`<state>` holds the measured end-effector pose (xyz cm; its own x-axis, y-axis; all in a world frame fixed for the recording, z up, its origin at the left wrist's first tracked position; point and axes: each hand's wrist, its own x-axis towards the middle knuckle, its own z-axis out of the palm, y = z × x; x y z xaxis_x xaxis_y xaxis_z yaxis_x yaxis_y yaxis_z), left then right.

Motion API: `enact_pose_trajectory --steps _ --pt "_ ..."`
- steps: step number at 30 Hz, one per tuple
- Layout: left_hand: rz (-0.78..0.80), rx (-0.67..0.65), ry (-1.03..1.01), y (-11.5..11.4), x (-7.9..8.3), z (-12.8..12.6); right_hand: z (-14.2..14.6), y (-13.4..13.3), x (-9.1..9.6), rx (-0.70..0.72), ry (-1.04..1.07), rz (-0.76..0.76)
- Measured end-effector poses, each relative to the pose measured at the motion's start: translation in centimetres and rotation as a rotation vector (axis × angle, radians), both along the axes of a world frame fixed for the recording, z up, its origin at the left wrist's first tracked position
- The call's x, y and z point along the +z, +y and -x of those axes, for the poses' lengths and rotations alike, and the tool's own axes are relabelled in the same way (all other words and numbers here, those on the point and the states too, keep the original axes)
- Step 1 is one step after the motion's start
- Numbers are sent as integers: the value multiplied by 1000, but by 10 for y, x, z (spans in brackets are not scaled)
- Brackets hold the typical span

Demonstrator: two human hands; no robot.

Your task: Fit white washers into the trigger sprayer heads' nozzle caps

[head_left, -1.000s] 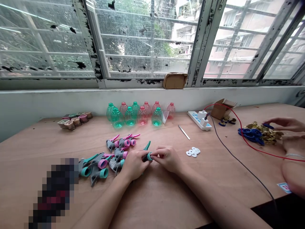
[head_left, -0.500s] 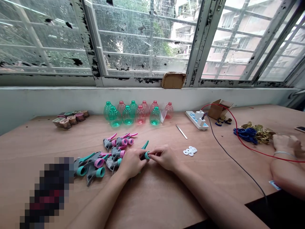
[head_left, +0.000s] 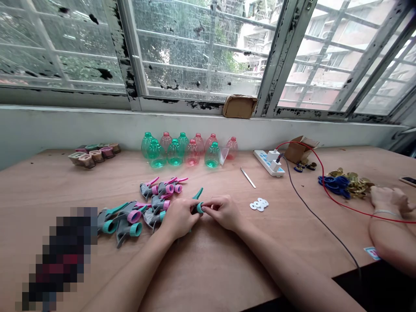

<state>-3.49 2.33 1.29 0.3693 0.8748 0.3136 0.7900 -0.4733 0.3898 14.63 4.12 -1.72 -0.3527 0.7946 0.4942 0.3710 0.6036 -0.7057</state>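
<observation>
My left hand [head_left: 177, 218] is closed around a grey spray trigger head [head_left: 198, 203] with a teal collar and teal lever. My right hand [head_left: 224, 211] pinches at the teal collar from the right, fingers pressed together. Just left of my hands lies a pile of spray trigger heads [head_left: 139, 208] with pink and teal collars. A small heap of white washers [head_left: 259, 204] lies on the table to the right of my right hand.
Green and pink small bottles [head_left: 188, 151] stand in rows near the wall. Small cups [head_left: 92, 154] at back left. A metal strip [head_left: 248, 177], power strip [head_left: 269, 162], cables, cardboard box [head_left: 300, 151], blue and brass parts [head_left: 346, 184]. Another person's hand [head_left: 388, 199] at right.
My hands stay on the same trigger head. The other person's hand at the right has drawn back from the brass parts toward the table edge. The view shifted slightly.
</observation>
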Motion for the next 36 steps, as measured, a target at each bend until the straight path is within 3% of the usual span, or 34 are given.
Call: enact_pose_trajectory --steps 14,20,29,32,36 --pt "-31 34 137 -3 5 -4 3 8 -9 76 126 96" --pt "-16 16 143 -3 6 -3 -2 10 -8 153 51 -26" --pt "19 10 144 -2 8 -3 -17 17 -4 153 -289 -316" --pt "36 12 152 -2 9 -3 -13 13 0 74 -289 -274" --pt "34 26 189 -5 10 -3 -5 2 7 30 -155 -51"
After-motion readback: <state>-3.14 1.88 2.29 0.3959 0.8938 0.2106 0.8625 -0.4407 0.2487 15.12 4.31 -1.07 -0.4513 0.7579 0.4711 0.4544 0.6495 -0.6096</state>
